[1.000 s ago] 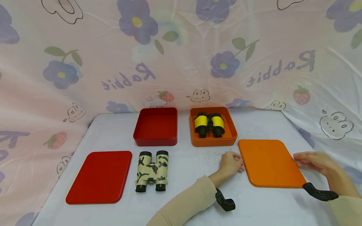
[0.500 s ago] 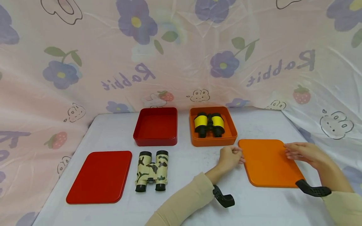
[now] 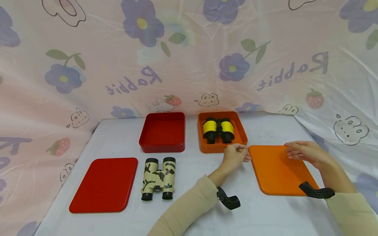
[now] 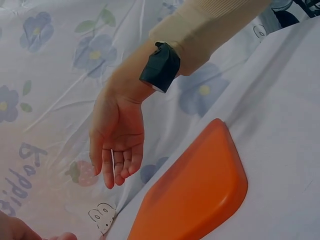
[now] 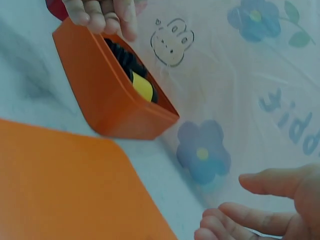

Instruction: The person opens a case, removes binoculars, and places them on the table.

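Note:
My left hand (image 3: 234, 158) has moved up to the near right corner of the orange box (image 3: 213, 148), fingers loosely bent and holding nothing. In the right wrist view its fingertips (image 5: 97, 22) overlap the box's rim. Inside that box lie yellow and black binoculars (image 3: 227, 127). Over the far right corner of the flat orange lid (image 3: 277, 173) hovers my right hand (image 3: 308, 153), fingers extended, nothing held. The left wrist view shows this right hand (image 4: 120, 135) raised beyond the lid (image 4: 200, 185), palm visible. The lid lies on the white table.
Left of the orange box stands a red box (image 3: 162, 148) with a bare inside. Camouflage binoculars (image 3: 158, 178) lie in front of it, beside a red lid (image 3: 103, 185). A patterned cloth (image 3: 189, 72) hangs behind the table (image 3: 206, 209).
Both hands have moved away from the body and leftward: the left from the orange lid's left edge to the orange box's corner, the right from the lid's right side to its far corner.

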`<state>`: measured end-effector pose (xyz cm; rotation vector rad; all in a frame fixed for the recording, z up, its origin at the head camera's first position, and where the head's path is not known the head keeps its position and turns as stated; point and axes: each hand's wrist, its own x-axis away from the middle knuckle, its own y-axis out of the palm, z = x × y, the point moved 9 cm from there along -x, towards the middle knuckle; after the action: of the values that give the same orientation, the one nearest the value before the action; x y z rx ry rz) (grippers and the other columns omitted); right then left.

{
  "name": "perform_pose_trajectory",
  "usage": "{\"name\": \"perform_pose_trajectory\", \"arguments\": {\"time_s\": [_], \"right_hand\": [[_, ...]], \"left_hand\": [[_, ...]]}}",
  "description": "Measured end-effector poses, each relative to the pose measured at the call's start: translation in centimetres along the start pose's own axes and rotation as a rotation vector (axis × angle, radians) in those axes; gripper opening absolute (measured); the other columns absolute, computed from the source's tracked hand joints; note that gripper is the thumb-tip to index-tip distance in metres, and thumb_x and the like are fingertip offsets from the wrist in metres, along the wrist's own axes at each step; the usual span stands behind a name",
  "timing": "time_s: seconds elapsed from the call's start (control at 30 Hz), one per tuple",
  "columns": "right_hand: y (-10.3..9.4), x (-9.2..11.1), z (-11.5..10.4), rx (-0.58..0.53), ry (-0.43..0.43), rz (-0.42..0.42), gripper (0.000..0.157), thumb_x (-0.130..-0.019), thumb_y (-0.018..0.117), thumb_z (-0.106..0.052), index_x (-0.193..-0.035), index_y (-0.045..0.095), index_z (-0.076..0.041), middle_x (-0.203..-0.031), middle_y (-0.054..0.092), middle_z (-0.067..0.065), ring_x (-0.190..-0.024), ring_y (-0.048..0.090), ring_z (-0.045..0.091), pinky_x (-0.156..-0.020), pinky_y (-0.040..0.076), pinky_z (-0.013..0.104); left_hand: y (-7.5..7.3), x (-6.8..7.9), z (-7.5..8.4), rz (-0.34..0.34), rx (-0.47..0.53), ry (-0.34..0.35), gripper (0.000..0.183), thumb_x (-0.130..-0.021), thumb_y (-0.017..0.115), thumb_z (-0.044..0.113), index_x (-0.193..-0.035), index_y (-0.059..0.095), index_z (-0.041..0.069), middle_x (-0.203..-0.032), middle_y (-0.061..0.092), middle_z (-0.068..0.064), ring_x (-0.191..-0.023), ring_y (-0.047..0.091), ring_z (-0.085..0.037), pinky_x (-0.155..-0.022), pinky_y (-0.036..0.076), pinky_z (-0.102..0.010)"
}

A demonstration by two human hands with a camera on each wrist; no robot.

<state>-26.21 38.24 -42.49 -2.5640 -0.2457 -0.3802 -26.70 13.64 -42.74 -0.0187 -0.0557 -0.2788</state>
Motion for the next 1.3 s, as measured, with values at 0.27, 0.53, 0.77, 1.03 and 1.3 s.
{"name": "perform_pose_trajectory", "arguments": {"time_s": [0.27,0.53,0.77,1.03,1.3], "right_hand": [[1.5,-0.9,-2.3,-0.031,-0.033,-0.014,0.054,-0.102,0.045,-0.028,-0.131,0.046,0.018,-0.089,0.068,-0.019,-0.083,0.068,0.001,-0.076,0.058,0.017],[3.2,-1.4,-4.3,-0.032,-0.067,-0.034,0.058,-0.102,0.046,-0.027,-0.134,0.039,0.021,-0.092,0.070,-0.012,-0.083,0.070,0.004,-0.077,0.059,0.019],[4.3,-1.7,-5.7,-0.062,-0.080,-0.043,0.060,-0.102,0.047,-0.029,-0.135,0.038,0.020,-0.094,0.072,-0.009,-0.085,0.071,0.004,-0.078,0.059,0.020],[5.8,-2.6,-7.8,-0.107,-0.139,-0.060,0.060,-0.103,0.043,-0.027,-0.138,0.033,0.020,-0.099,0.071,-0.008,-0.087,0.070,0.001,-0.082,0.058,0.020],[7.3,-3.6,-9.2,-0.071,-0.149,-0.054,0.057,-0.104,0.041,-0.027,-0.138,0.035,0.019,-0.119,0.067,0.020,-0.091,0.071,0.004,-0.086,0.058,0.022]], "left_hand": [[-1.5,-0.3,0.9,0.029,-0.003,0.025,0.020,-0.094,0.057,0.006,-0.105,0.068,-0.006,-0.089,0.072,-0.024,-0.080,0.073,-0.035,-0.066,0.060,-0.024],[-3.2,-0.8,1.2,0.061,-0.025,0.024,0.021,-0.095,0.055,0.009,-0.106,0.069,-0.002,-0.090,0.073,-0.019,-0.078,0.073,-0.030,-0.068,0.060,-0.022],[-4.5,-0.9,1.9,0.100,-0.045,0.066,0.019,-0.094,0.057,0.007,-0.104,0.070,-0.001,-0.091,0.073,-0.022,-0.080,0.073,-0.033,-0.068,0.060,-0.023],[-5.7,-0.8,2.8,0.117,-0.105,0.093,0.022,-0.096,0.055,0.009,-0.110,0.068,-0.002,-0.099,0.073,-0.022,-0.091,0.071,-0.037,-0.073,0.059,-0.021],[-6.8,-1.3,3.2,0.154,-0.108,0.110,0.023,-0.095,0.056,0.009,-0.110,0.068,-0.004,-0.104,0.073,-0.022,-0.090,0.073,-0.028,-0.074,0.059,-0.021]]}}
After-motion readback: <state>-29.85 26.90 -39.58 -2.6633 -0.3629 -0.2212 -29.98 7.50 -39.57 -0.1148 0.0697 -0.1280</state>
